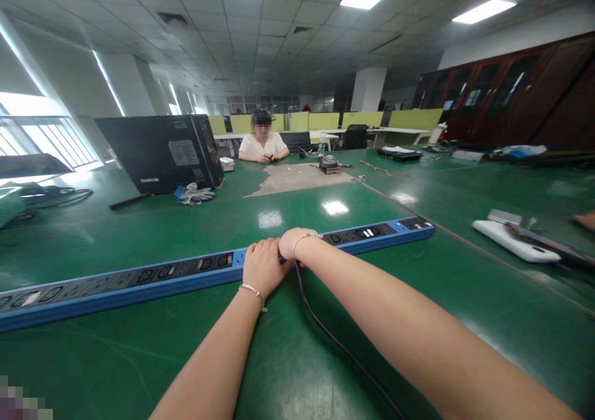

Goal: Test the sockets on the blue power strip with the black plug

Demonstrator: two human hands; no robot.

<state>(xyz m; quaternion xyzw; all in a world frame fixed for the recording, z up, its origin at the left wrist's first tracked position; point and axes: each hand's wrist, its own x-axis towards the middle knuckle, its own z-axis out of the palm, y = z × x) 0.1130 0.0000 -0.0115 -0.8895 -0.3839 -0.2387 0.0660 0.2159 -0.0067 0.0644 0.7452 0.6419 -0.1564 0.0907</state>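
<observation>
A long blue power strip with rows of black sockets lies across the green table, its left end cut off by the view's edge. My left hand is wrapped over the strip's middle, thumb toward the near side. Right beside it, touching, my right hand is closed over the sockets. From under that hand a black power cord runs down toward the front edge of the view. The cord's end is hidden by my fingers, so I cannot tell whether it sits in a socket.
On the left stands a black computer case, with grey-and-blue gloves in front. A person sits across the table, behind bare brown board. A white device lies right, and a bottle stands farther back.
</observation>
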